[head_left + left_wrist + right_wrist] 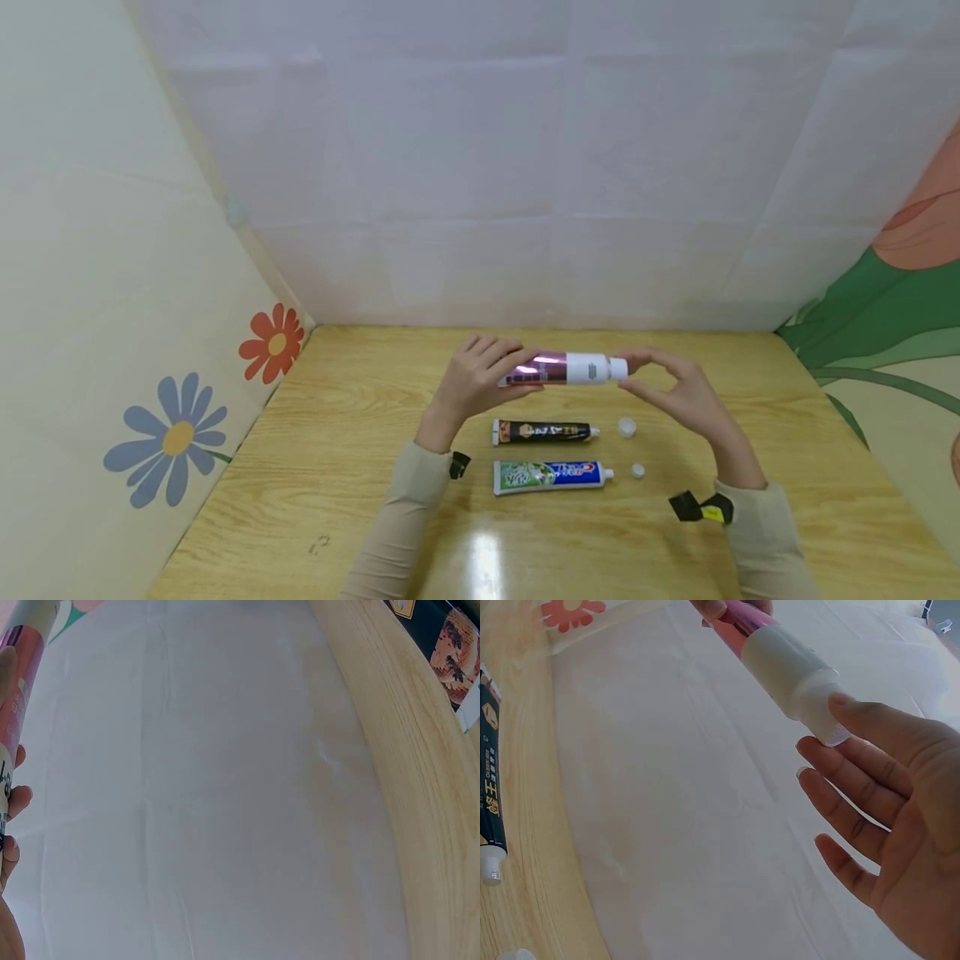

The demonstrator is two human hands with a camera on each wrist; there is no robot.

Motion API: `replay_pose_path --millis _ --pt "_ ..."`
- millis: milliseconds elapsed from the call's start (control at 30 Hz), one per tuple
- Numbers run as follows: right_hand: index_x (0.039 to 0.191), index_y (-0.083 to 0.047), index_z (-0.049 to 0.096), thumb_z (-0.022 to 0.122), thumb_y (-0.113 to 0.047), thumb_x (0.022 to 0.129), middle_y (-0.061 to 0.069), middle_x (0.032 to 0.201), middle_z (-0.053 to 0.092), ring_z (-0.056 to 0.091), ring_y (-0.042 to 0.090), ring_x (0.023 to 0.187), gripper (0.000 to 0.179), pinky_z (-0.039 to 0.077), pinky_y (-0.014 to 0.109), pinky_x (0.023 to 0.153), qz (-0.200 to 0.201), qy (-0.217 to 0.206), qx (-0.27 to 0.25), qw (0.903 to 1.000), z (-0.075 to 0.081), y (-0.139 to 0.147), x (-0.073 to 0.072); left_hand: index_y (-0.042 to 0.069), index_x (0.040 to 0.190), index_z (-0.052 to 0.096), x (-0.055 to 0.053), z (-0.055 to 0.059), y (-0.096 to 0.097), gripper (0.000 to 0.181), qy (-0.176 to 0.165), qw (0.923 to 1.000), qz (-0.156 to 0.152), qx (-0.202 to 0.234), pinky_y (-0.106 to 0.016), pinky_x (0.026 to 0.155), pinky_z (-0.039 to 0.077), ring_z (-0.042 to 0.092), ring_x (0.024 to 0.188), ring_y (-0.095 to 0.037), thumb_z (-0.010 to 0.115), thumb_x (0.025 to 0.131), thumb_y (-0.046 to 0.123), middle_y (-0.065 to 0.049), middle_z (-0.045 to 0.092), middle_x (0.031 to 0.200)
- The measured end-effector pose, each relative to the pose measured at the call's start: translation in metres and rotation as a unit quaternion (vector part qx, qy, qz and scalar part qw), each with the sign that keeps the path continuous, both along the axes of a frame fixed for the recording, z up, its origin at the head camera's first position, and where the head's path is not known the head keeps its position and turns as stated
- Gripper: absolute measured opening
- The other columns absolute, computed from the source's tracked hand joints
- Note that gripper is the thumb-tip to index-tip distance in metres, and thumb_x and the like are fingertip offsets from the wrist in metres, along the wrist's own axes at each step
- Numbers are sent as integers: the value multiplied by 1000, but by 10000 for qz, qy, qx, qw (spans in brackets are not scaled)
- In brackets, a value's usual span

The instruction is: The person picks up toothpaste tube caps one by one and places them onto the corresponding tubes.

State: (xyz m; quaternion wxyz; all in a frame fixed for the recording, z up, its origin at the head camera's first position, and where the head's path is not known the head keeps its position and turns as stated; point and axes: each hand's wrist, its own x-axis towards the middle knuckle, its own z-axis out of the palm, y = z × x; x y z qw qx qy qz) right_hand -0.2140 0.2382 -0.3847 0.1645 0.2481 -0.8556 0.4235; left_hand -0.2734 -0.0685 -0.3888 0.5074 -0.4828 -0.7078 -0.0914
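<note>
My left hand grips the shiny pink-purple body of a toothpaste tube, holding it sideways above the table. The tube's front part is white, and its white cap points right. At that end my right hand pinches the cap between thumb and fingertips; in the right wrist view the thumb lies along it and the other fingers spread below. The left wrist view catches only the tube's side and a few fingertips curled round it.
Below the hands lie a black toothpaste tube and a green-and-blue one, both with bare nozzles pointing right. Two loose white caps sit beside those nozzles on the wooden table. A white sheet hangs behind, with flower-patterned panels at both sides.
</note>
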Motion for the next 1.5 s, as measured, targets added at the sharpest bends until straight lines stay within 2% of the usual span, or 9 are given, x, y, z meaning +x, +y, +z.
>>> replay_pose_path --millis 267,467,667,1000,1233,1500 --pt "113 -11 64 71 -10 81 4 102 67 54 0 100 33 30 64 96 -28 -77 1 10000 1 0 2 15 109 67 1 0 0 52 28 10000 31 -23 -26 72 49 61 81 -13 75 70 49 0 67 92" --pt "112 -13 65 71 -10 81 3 100 68 54 1 100 31 30 65 95 -48 -87 24 9999 0 1 2 15 110 67 3 1 1 53 39 10000 48 -43 -26 73 49 61 81 -14 75 70 50 0 67 92" --pt "107 -9 67 70 -13 82 3 99 67 55 3 100 25 31 66 94 -129 -122 50 9998 0 2 3 15 109 67 3 2 2 53 71 10000 46 -46 -26 72 49 61 81 -13 75 70 50 0 67 92" --pt "104 -7 68 69 -13 83 9 100 68 58 24 99 22 34 65 90 -217 -162 160 9995 0 2 5 16 110 67 2 -1 3 53 107 9999 25 -54 -26 70 49 61 80 -13 74 71 51 1 67 92" --pt "102 -6 68 69 -9 82 11 103 68 58 27 101 19 35 65 89 -249 -203 190 9993 0 0 6 16 110 67 4 -1 3 53 90 9999 33 -81 -26 70 49 61 80 -13 74 71 51 1 67 92" --pt "100 -7 69 66 -14 86 14 108 66 57 35 106 16 34 67 89 -260 -434 196 9985 1 1 7 16 110 68 5 0 2 53 101 9999 56 -107 -26 71 49 60 81 -13 75 70 51 1 67 92"
